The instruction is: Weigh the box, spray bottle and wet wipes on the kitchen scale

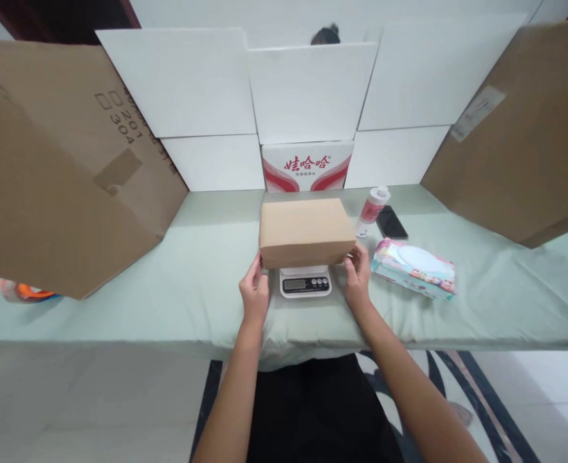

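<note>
Green-clothed table (pixel 119 302); left hand (pixel 255 289) and right hand (pixel 357 273) grasped cardboard box (pixel 305 231) ends above kitchen scale (pixel 305 283); seemingly light, rigid.

Bright, even indoor light with wide-angle bending at the edges.

Soft light falls from above and in front of the box (pixel 307 231), so the white panels (pixel 307 90) behind it look near blown out, yet without hard glare. The box throws only a faint shadow onto the scale (pixel 305 281) below it, and the surface (pixel 168 283) shows pale, gentle creases. Focus is sharp around the box; far to either side of it, straight edges bow and smear slightly.
</note>
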Motion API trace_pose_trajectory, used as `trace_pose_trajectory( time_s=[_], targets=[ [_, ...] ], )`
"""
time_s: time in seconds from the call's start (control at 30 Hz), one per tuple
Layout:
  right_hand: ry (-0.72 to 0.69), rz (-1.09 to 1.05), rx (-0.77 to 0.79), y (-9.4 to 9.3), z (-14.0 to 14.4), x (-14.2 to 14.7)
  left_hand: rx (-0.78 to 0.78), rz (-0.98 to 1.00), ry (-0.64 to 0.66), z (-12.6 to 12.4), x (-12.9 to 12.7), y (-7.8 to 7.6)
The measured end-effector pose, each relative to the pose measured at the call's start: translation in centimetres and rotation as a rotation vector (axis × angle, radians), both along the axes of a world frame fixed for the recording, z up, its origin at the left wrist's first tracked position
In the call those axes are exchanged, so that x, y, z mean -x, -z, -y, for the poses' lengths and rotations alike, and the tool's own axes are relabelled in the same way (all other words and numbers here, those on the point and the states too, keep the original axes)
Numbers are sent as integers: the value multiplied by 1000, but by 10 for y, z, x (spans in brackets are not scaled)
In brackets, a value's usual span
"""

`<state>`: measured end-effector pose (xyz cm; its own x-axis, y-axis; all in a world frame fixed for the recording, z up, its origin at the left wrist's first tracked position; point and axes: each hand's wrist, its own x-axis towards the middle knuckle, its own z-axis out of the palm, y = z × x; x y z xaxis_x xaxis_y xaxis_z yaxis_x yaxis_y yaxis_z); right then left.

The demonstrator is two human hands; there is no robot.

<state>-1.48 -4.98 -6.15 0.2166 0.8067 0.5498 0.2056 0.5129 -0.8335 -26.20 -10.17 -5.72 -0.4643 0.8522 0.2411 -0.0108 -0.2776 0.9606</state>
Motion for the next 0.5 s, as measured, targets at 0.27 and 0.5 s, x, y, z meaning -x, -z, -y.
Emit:
trace_pose_trajectory(
  time_s=[0.27,0.5],
  targets=[
    [46,57,7,-1,2,3,54,-25,-8,-5,0,2],
    [91,113,46,1,1,2,88,-28,29,-3,1,3]
  ],
)
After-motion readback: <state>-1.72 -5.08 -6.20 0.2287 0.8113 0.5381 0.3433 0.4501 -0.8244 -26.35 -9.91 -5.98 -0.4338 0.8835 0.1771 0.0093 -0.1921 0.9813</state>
